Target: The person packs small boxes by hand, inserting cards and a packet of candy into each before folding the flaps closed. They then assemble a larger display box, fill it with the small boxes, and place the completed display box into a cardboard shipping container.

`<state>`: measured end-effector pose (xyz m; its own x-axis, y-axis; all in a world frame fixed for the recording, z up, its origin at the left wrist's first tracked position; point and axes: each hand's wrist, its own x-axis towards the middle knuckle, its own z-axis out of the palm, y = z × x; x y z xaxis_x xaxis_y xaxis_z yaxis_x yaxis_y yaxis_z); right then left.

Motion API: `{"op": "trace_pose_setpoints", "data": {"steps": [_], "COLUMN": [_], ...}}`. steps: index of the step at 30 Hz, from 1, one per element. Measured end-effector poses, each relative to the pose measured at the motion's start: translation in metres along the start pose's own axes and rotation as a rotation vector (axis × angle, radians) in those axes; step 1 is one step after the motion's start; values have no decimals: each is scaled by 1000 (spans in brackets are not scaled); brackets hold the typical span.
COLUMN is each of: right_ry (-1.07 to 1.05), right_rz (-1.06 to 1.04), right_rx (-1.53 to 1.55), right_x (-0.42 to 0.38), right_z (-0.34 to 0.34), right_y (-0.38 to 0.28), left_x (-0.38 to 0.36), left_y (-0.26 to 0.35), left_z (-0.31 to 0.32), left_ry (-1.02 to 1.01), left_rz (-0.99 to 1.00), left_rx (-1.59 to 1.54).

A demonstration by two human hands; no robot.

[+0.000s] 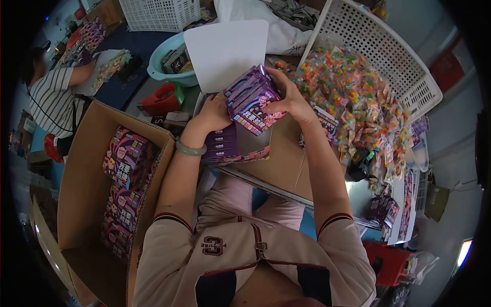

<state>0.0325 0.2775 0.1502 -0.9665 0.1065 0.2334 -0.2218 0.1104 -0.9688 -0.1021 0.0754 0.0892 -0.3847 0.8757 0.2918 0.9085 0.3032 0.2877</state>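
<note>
Between my two hands is a stack of small purple printed boxes (pixel 254 105), tilted above an open display carton. My right hand (pixel 291 100) grips its right side, with the thumb across the front and the fingers behind the top edge. My left hand (pixel 214 113) closes on the stack's left side, its fingertips partly hidden. Below, the display carton's white lid (pixel 225 53) stands raised, and a row of purple boxes (pixel 221 143) lies in its left part. A bangle is around my left wrist.
At left stands a big cardboard box (pixel 76 199) holding printed cartons (pixel 123 215). Many colourful candy packets (pixel 353 97) are heaped at right by a white basket (pixel 383 46). Behind are a blue basin (pixel 176 61) and a red tape dispenser (pixel 162 100). A person (pixel 56 97) works at far left.
</note>
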Motion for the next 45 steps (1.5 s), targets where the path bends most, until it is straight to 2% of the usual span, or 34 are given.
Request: {"op": "trace_pose_setpoints", "data": {"steps": [3, 8, 11, 13, 15, 16, 18, 20, 22, 24, 25, 27, 28, 30, 32, 35, 38, 40, 41, 43, 45], "right_ry": [23, -22, -105, -148, -246, -241, -274, -275, -276, -206, -206, -145, -147, -55, -22, 18, 25, 20, 26, 30, 41], "right_rz": [-33, 1, 27, 15, 7, 11, 62, 54, 45, -86, -83, 27, 25, -78, -42, -1, -44, -86, -54, -18, -68], "right_rx": [-536, -796, -961, -1039, -1273, -1269, -1661, -1565, -1467, -1070, -1070, -837, -837, -1041, -1017, -974, -996, -1028, -1000, -972, -872], "right_x": [1, -4, 0, 7, 16, 18, 21, 21, 22, 29, 36, 46, 46, 46, 47, 46, 48, 49, 48, 46, 44], "right_z": [-3, -1, 6, 10, 18, 24, 36, 32, 24, 4, 0, -7, -7, -2, 2, 5, 2, 2, 2, 2, -1], "right_y": [-2, -19, -17, -10, -1, 11, 30, 31, 33, 46, 48, 54, 62, 69, 70, 68, 73, 74, 74, 73, 74], "left_x": [-2, -1, -1, 0, 1, 1, 1, 0, 0, 1, 2, 5, 6, 7, 7, 4, 6, 3, 4, 4, 3], "left_y": [-9, 6, 0, 4, 6, 7, 8, 5, 1, 3, 6, 11, 13, 17, 16, 11, 16, 28, 36, 35, 35], "left_z": [2, -4, 4, 1, -3, -4, -4, -1, 2, 5, 5, 3, 1, -6, -6, 4, 5, -2, -9, -3, 0], "left_ry": [-20, -88, -20, -93, -112, -127, -110, -85, -90, -55, -21, -48, -73, -114, -158, -53, 61, 134, 5, -41, -84], "left_rz": [-2, -41, -75, -119, -183, -252, -223, -207, -75, -80, -82, -108, -133, -144, -154, -103, -163, 80, 100, 108, 115], "left_rx": [123, 84, 58, 60, -13, -86, -94, -108, 77, 53, 30, 22, 18, 28, 36, 19, -132, -23, -69, 15, 96]}}
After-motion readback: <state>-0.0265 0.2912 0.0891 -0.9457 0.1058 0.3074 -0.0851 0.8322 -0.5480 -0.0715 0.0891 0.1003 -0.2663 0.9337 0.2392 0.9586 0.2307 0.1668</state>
